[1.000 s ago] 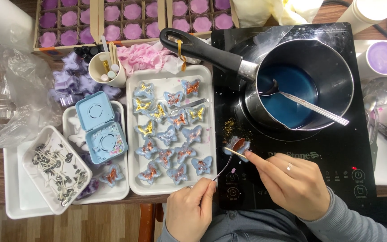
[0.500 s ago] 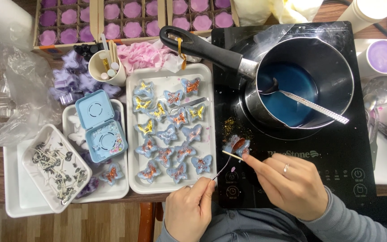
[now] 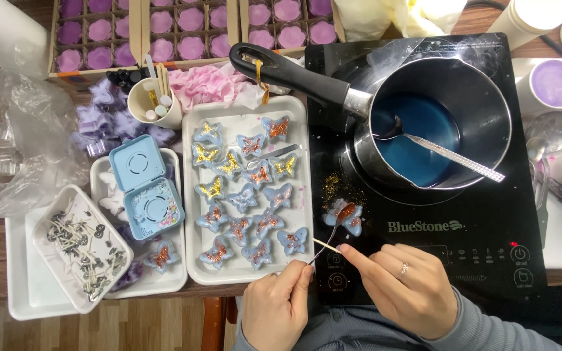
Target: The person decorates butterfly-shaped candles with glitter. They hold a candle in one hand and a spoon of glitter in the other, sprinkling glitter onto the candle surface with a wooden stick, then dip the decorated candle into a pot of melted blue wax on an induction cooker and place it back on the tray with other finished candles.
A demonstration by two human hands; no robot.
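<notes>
Step in hand: glitter dressing. Left hand (image 3: 274, 312), grip pinched on a small metal spoon (image 3: 333, 227) over a pale blue butterfly-shaped wax piece (image 3: 346, 218) on the black induction cooktop (image 3: 463, 247). Right hand (image 3: 404, 289), grip closed on a thin wooden stick (image 3: 325, 245). Next move likely calls for steady, gentle tipping.

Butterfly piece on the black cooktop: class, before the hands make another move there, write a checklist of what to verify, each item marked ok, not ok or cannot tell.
1. Small spoon over the butterfly piece: ok.
2. Left hand grips the spoon's handle: ok.
3. Right hand holds a thin stick beside the piece: ok.
4. Glitter confined to the piece: not ok, specks lie on the cooktop.
5. Saucepan of blue liquid apart from the hands: ok.
6. Cooktop switched off: cannot tell.
</notes>
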